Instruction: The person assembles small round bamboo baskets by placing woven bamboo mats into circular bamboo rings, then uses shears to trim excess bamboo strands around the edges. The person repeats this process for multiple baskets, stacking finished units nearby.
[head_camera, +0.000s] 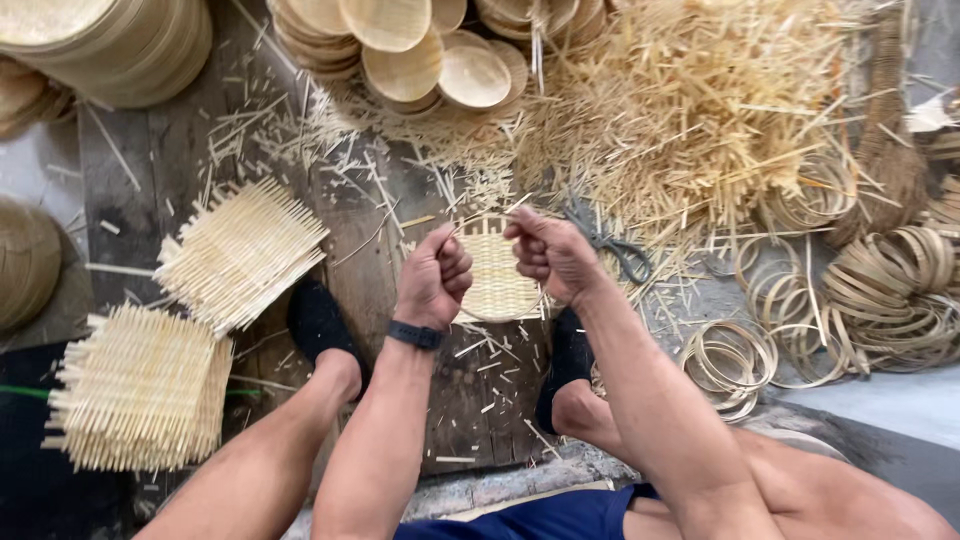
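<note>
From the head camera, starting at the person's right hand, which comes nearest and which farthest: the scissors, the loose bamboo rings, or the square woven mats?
From the right hand:
1. Scissors, just to its right on the floor.
2. Loose bamboo rings, farther right and lower.
3. Square woven mats, across on the left, beyond the left hand.

A basket-weaving workshop: woven bamboo mats (240, 250), stacked finished trays (405, 45), bamboo hoops (880, 285) and offcuts (690, 110) cover the floor.

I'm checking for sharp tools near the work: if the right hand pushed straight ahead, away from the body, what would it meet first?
Probably the scissors, lying just beyond the right hand at the edge of the bamboo offcut pile. Depth is unclear; the hand may sit above them.
</note>
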